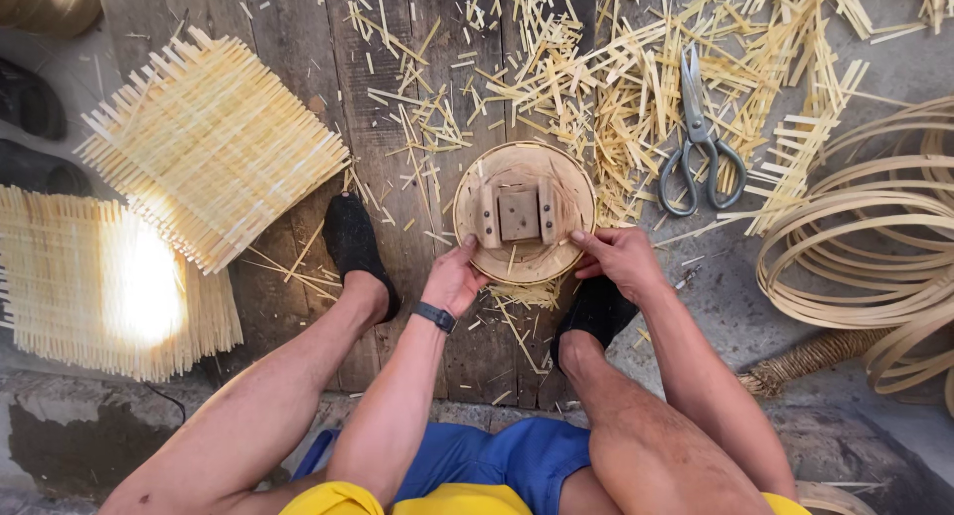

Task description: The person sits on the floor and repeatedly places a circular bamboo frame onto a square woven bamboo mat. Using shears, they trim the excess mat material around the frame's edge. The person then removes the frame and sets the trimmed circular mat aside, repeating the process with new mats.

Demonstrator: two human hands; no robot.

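Two hands are in view, a left hand (455, 276) and a right hand (618, 257), and both touch the one round wooden form (525, 212). That form carries three small wooden blocks (518, 215) on its face. Two woven bamboo mats (211, 147) lie at the person's left, one overlapping the other. One pair of scissors (700, 142) rests among the cut bamboo slivers (616, 68), which are too many and too tangled to count. The coiled bamboo hoops (874, 237) overlap so that their number cannot be told. Two feet in black socks (353, 242) show, and one dark wristband (434, 317).
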